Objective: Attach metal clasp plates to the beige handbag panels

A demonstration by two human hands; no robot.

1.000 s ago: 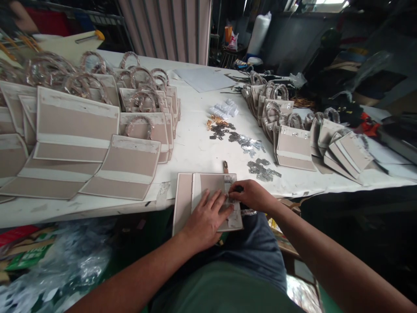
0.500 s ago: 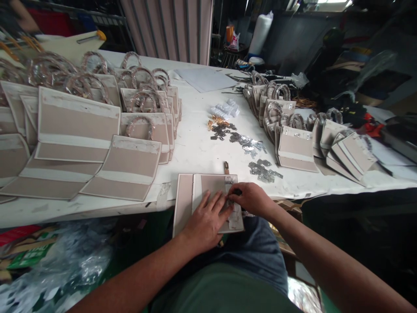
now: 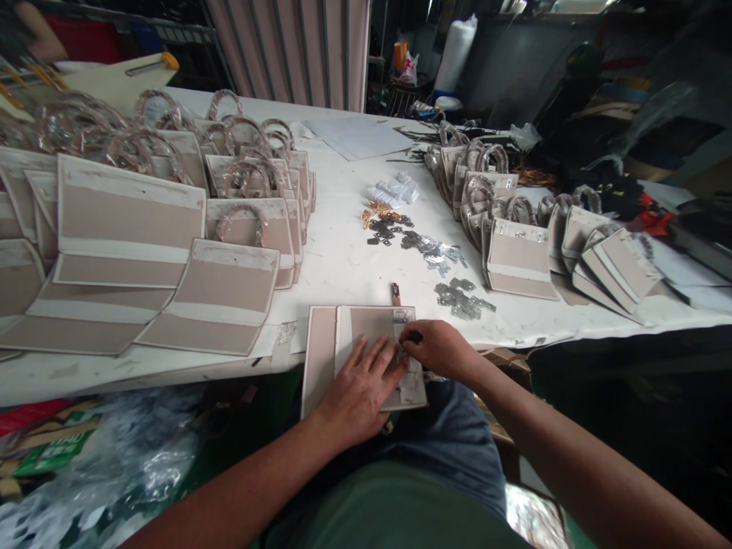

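A beige bag panel (image 3: 322, 343) with pale strips lies partly over the table's front edge and partly over my lap. My left hand (image 3: 363, 385) rests on it with the fingers stretched out. My right hand (image 3: 438, 345) is closed in a pinch at the panel's right-hand strip, where a small dark piece (image 3: 415, 336) shows between the fingers. Its exact kind is hidden by the hand. A small gold-brown clasp-like part (image 3: 396, 291) sticks out from behind the panel's far edge.
Beige bags with wrapped handles stand in rows at left (image 3: 131, 217) and right (image 3: 520, 255). Between them lie flat metal plates (image 3: 462, 298), dark metal pieces (image 3: 389, 230), gold fittings (image 3: 376, 211) and white bundles (image 3: 394, 190) on the white table (image 3: 343, 259). Plastic bags (image 3: 131, 457) fill the floor at left.
The whole view has shifted slightly. Both hands stay at the same places on the panel, and my right fingers keep their pinch at its strip.
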